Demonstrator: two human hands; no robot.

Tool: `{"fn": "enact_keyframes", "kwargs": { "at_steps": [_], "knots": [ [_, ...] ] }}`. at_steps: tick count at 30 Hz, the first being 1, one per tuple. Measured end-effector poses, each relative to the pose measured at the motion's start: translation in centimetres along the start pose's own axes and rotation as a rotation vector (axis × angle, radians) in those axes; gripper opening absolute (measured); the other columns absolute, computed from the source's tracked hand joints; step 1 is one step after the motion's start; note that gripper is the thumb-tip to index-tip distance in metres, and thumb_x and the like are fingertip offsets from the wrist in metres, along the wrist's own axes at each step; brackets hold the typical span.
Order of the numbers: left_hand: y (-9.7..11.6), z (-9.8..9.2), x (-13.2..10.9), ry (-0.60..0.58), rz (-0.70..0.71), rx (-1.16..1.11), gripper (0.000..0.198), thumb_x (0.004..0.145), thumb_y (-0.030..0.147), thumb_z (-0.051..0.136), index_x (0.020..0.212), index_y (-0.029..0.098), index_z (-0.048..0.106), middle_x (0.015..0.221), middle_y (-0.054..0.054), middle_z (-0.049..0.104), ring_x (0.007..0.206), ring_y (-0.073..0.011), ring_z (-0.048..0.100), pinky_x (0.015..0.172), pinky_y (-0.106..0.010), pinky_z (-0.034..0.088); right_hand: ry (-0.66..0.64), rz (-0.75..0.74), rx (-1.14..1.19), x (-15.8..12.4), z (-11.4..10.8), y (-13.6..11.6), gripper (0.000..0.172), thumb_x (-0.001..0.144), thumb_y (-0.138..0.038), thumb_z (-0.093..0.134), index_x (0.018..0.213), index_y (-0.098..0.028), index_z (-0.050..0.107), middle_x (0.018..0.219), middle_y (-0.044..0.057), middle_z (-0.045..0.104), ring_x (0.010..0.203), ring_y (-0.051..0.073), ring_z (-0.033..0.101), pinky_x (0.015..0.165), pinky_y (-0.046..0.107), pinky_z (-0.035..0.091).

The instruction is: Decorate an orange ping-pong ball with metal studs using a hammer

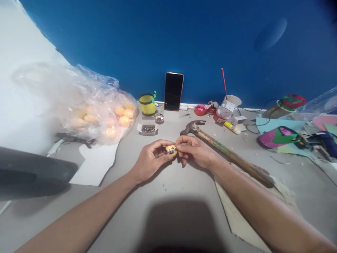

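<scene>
Between the fingers and thumb of my left hand is a small yellow-orange ball, partly covered with shiny silver studs that look like thumbtack heads. My right hand is pinched against the ball's right side; whatever its fingertips hold is too small or hidden to make out. Just beyond my left hand lies an open little box filled with silver tacks. Behind it rests another ball, its surface shiny silver all over. A claw hammer with a worn wooden handle lies close to my right hand and forearm.
On the left, a clear plastic bag holds several orange balls, near a dark cylinder. A phone leans on the blue wall beside a yellow cup. Rightward are a white cup, glue tube, and cloth.
</scene>
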State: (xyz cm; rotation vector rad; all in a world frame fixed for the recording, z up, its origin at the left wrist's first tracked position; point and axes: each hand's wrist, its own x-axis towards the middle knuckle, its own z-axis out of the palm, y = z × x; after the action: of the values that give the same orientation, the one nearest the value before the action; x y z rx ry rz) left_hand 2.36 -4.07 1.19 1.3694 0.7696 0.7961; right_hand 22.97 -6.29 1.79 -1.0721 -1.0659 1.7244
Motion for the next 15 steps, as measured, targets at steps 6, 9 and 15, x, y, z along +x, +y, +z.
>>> {"fn": "enact_keyframes", "kwargs": {
  "at_steps": [6, 9, 15],
  "knots": [
    [0.35, 0.01, 0.15, 0.008, -0.016, -0.004, 0.038, 0.077, 0.034, 0.088, 0.105, 0.014, 0.073, 0.090, -0.006, 0.078, 0.080, -0.0197, 0.073, 0.078, -0.034, 0.062, 0.100, -0.076, -0.242, -0.16, 0.77, 0.16, 0.035, 0.081, -0.047, 0.079, 0.086, -0.019, 0.058, 0.060, -0.004, 0.061, 0.048, 0.010, 0.058, 0.042, 0.019, 0.048],
    [0.36, 0.09, 0.23, 0.022, -0.056, -0.042, 0.040, 0.076, 0.035, 0.088, 0.105, 0.014, 0.072, 0.091, -0.007, 0.077, 0.080, -0.0197, 0.073, 0.076, -0.034, 0.062, 0.098, -0.119, -0.260, -0.14, 0.85, 0.26, 0.034, 0.084, -0.049, 0.075, 0.088, -0.020, 0.057, 0.060, -0.005, 0.061, 0.048, 0.010, 0.058, 0.043, 0.019, 0.047],
    [-0.05, 0.02, 0.28, 0.052, -0.107, -0.115, 0.043, 0.075, 0.035, 0.090, 0.107, 0.013, 0.070, 0.085, -0.005, 0.075, 0.072, -0.0163, 0.071, 0.073, -0.032, 0.060, 0.081, -0.144, -0.233, -0.03, 0.34, 0.44, 0.036, 0.083, -0.051, 0.076, 0.090, -0.018, 0.062, 0.065, -0.002, 0.064, 0.051, 0.010, 0.058, 0.048, 0.021, 0.048]
  ]
}}
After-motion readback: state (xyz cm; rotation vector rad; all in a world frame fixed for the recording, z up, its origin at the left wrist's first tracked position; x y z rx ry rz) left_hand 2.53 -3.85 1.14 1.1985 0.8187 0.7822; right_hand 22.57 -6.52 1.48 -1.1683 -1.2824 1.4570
